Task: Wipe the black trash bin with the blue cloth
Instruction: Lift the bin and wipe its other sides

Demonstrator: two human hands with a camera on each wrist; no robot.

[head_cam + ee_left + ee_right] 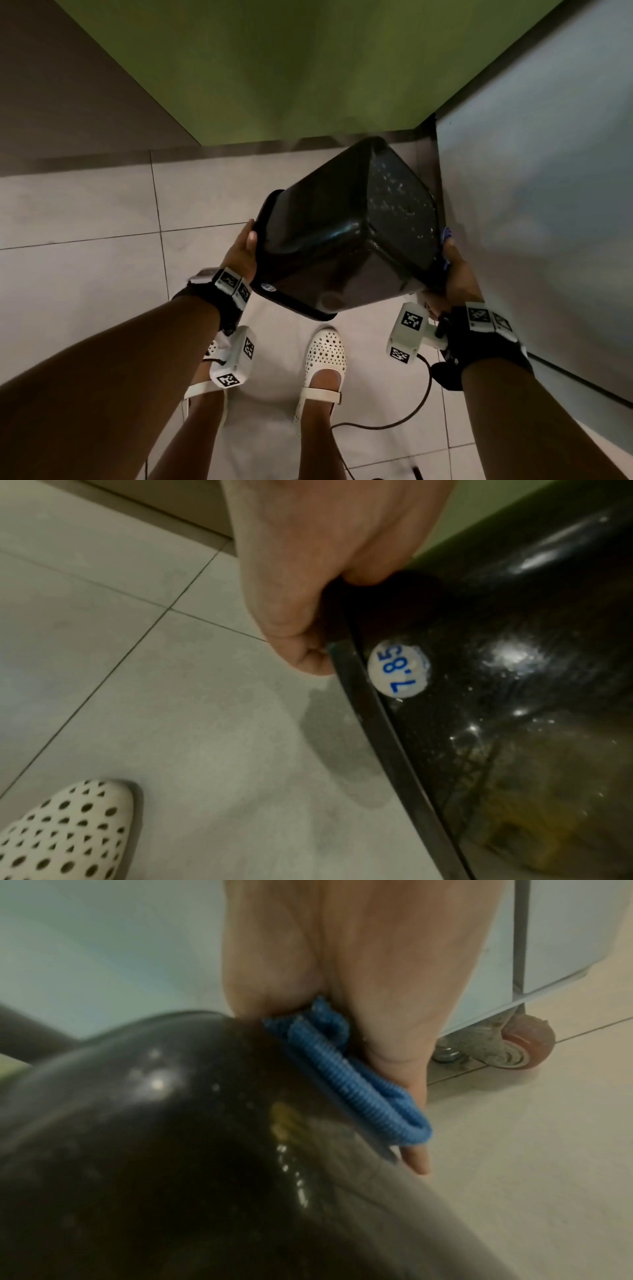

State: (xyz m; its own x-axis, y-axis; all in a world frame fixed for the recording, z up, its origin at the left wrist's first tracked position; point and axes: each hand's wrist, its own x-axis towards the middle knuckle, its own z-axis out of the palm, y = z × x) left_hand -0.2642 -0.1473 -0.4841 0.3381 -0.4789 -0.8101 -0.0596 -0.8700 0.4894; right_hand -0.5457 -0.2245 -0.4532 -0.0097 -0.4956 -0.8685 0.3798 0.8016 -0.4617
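L hand (245, 251) grips bin (346, 233) rim, fingers curled round it. R hand (457, 274) presses scrubber (352, 1077) flat vs. bin wall. Bin hangs tilted above floor (85, 212). Keep L grip firm; scrub w/ even strokes.

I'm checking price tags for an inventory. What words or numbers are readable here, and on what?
"7.85" in blue: on a round white sticker on the wall of the black bin, beside the rim that the left hand grips.
Same sticker in the head view: too blurred to read.
Square markers on the wrist cameras: black-and-white patterns, no letters.
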